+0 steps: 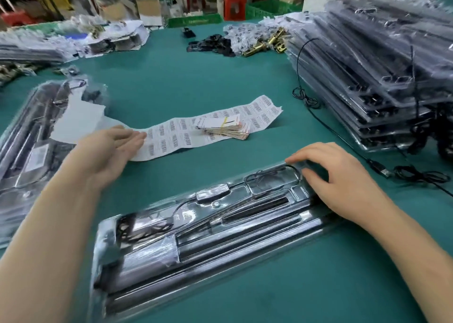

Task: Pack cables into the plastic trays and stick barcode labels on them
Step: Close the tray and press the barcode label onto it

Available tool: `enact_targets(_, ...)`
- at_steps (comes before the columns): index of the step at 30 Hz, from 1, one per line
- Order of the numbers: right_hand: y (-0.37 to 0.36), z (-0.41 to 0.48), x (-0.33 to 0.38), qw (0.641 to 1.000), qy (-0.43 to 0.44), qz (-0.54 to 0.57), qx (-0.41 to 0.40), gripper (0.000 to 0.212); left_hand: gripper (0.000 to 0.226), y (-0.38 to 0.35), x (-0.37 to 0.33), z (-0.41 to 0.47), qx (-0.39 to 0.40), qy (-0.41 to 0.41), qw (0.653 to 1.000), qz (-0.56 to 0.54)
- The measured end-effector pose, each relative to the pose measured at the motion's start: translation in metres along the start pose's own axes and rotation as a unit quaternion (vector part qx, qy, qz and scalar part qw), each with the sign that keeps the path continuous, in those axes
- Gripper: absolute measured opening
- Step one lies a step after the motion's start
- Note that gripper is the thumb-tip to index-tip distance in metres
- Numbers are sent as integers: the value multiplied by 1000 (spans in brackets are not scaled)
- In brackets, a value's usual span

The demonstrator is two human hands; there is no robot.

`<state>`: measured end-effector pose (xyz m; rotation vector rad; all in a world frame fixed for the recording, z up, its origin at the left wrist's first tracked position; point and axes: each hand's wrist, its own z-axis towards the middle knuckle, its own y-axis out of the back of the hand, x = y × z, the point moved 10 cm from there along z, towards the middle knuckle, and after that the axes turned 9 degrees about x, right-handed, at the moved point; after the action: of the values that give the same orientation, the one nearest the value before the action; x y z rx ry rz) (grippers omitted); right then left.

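Closest to me lies one plastic tray [152, 261], set slantwise on the green table [196, 82]. Long dark bars sit in its channels and a black cable [274, 168] lies in its recesses, coiled at the near-left end and looped at the far-right end. The cable appears seated, so I judge the packing of this tray done or all but done. I can make out no barcode label on it, though glare on the plastic prevents certainty.

Right hand [343, 183]: fingers spread and arched, tips resting on the far-right end of the tray, just beside the cable loop. It closes round nothing and only presses the tray down.

Left hand [115, 146]: flat and relaxed, fingers straight, tips touching the near end of the label sheet [171, 138]. It holds nothing. The sheet runs away across the table beyond the tray, with a strip of bare table between the two.

Step in hand, by my judgement: labelling. The next move calls for my left thumb and forefinger to lift the edge of one label, peel it without creasing, and carry it to the tray while my right hand steadies the tray.

Also noted:
- A banded stack of cards [220, 126] rests on the sheet.
- A loose cable with a plug [382, 169] lies on the table to my right.
- The loose cable is near a stack of trays [367, 77].
- More packed trays [36, 138] lie to my left.
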<state>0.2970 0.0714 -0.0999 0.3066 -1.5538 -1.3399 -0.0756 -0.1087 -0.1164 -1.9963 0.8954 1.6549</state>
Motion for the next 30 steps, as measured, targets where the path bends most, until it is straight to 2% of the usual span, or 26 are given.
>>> enact_targets(3, 2, -1, 1, 1000, -2, -14, -4, 36, 42, 23, -12, -8, -56, -56, 987, 141)
enact_targets(5, 5, -3, 0, 1000, -3, -21, -9, 38, 48, 27, -20, -13, -82, -88, 960, 253)
enact_targets(7, 8, -7, -3, 999, -14, -31, -11, 40, 44, 13, -20, -11, -45, -114, 910, 396)
enact_targets(10, 17, -9, -10, 998, -48, -50, -8, 44, 29, -4, -14, -5, 0, -121, 861, 495)
enact_targets(13, 27, -1, -2, 995, -64, -70, -6, 49, 19, -2, -15, -1, -9, -122, 840, 529)
enact_targets(15, 30, 12, 19, 996, -49, -71, -8, 43, 15, -3, -18, -1, -11, -130, 834, 537)
enact_targets(19, -3, 60, 94, 998, 24, -40, 39, 22, 35, -13, -20, -6, 11, -138, 849, 510)
enact_targets(23, -68, 121, 175, 986, 104, -59, 116, 28, 55, -10, -20, -4, -6, -135, 814, 565)
enact_targets(27, -121, 171, 208, 972, 104, -131, 163, 38, 56, 3, -1, 6, 8, -55, 823, 565)
enact_targets(30, -148, 184, 202, 962, 80, -180, 191, 20, 59, 4, -1, 8, 15, -61, 821, 567)
